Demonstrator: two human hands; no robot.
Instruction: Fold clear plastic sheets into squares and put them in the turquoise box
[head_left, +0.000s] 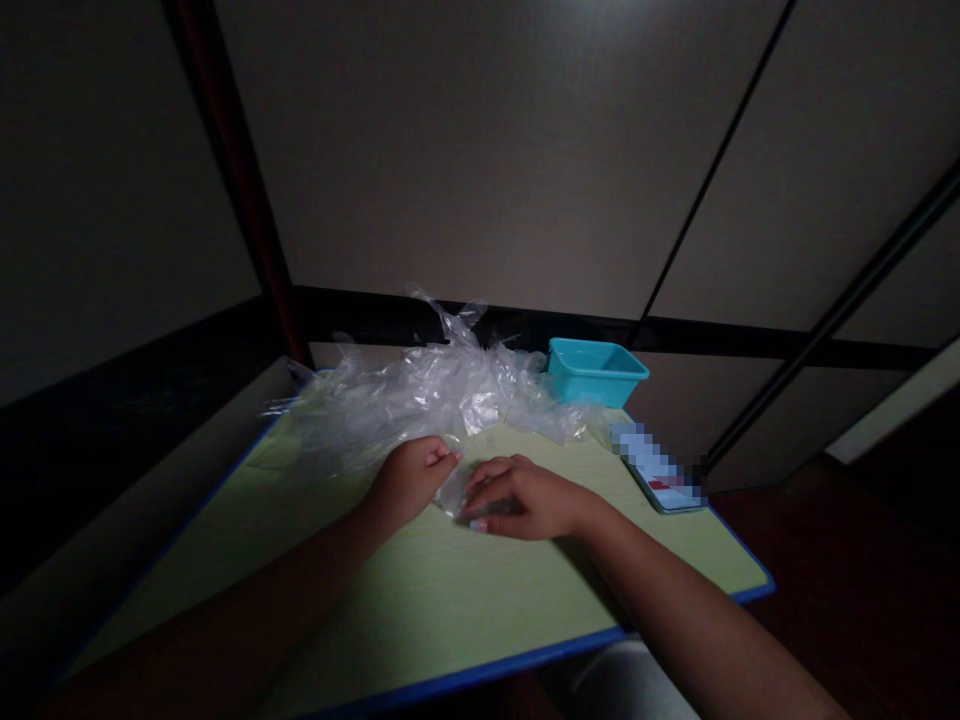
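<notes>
Table [420, 600]: one, pale green top with a blue edge, seen from the near side. Heap of crumpled clear plastic [405, 395]: one, spread along the far edge, single pieces not countable. Tub [596, 372]: one, teal, at the far right corner, just beside the heap. Phone [660, 470]: one, laid flat at the right edge, screen blurred. Two bare forearms are stretched in from the near side, meeting at mid-table. Left hand [409, 480] is curled, its fingertips closed on the left edge of a small clear plastic piece [452, 488]. Right hand [525, 497] is held palm down, fingers together and laid flat on the piece's right side. The piece is pressed to the table between both hands, just near of the heap.
</notes>
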